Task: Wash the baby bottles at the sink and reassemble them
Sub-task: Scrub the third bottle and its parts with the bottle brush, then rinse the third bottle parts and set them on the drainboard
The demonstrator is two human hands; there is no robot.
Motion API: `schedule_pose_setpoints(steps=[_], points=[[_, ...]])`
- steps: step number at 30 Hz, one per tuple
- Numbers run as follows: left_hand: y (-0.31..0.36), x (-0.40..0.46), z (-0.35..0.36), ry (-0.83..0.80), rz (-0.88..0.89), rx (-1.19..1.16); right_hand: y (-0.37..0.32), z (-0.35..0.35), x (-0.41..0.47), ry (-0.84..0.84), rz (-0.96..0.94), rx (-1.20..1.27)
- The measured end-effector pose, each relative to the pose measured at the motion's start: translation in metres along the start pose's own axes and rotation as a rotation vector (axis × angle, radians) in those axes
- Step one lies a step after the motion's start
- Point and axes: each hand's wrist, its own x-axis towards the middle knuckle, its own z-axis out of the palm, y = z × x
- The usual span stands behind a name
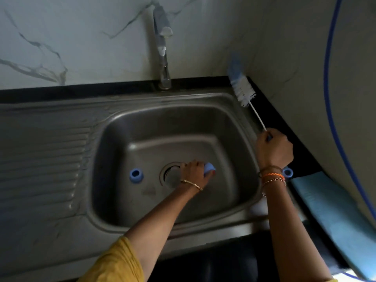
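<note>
- A yellow sleeve (118, 263) sits nearest, on the left arm reaching down into the steel sink (114, 139).
- The left hand (194, 173) is at the sink floor, beside the drain (169, 174), fingers curled around a light blue bottle part (209, 168) that pokes out on its right side.
- A blue ring (136, 175) lies on the sink floor, left of the drain, apart from that hand.
- The right hand (273, 148) is closed around the handle of a bottle brush (243, 89), bristles up toward the wall corner.
- Another blue ring (288, 172) sits on the counter just behind the right wrist.
- The tap (162, 47) stands behind the basin.
</note>
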Motion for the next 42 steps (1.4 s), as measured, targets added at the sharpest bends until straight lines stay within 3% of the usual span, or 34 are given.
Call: schedule_pose_setpoints(steps=[6, 18, 24, 29, 32, 36, 40, 42], points=[[0.013, 0.013, 0.033, -0.069, -0.027, 0.182, 0.014, 0.007, 0.036, -0.01, -0.067, -0.149], [0.007, 0.011, 0.042, -0.206, -0.107, 0.152, 0.03, 0.02, 0.039, -0.131, -0.048, -0.251], [0.004, 0.008, 0.038, -0.097, -0.128, 0.11, 0.03, 0.018, 0.038, -0.065, -0.113, -0.177], [-0.019, 0.02, -0.005, 0.117, -0.385, -0.32, 0.0, 0.02, 0.006, 0.015, -0.358, 0.066], [-0.05, 0.017, -0.036, 0.168, -0.49, -0.541, -0.024, 0.03, -0.028, -0.218, -0.451, 0.286], [-0.09, 0.0, -0.063, 0.224, -0.554, -0.576, -0.049, 0.051, -0.056, -0.508, -0.454, 0.341], [-0.098, -0.012, -0.063, 0.129, -0.602, -0.57, -0.059, 0.085, -0.078, -0.847, -0.184, 0.185], [-0.092, -0.016, -0.052, 0.071, -0.583, -0.572, -0.056, 0.106, -0.089, -1.041, -0.164, 0.06]])
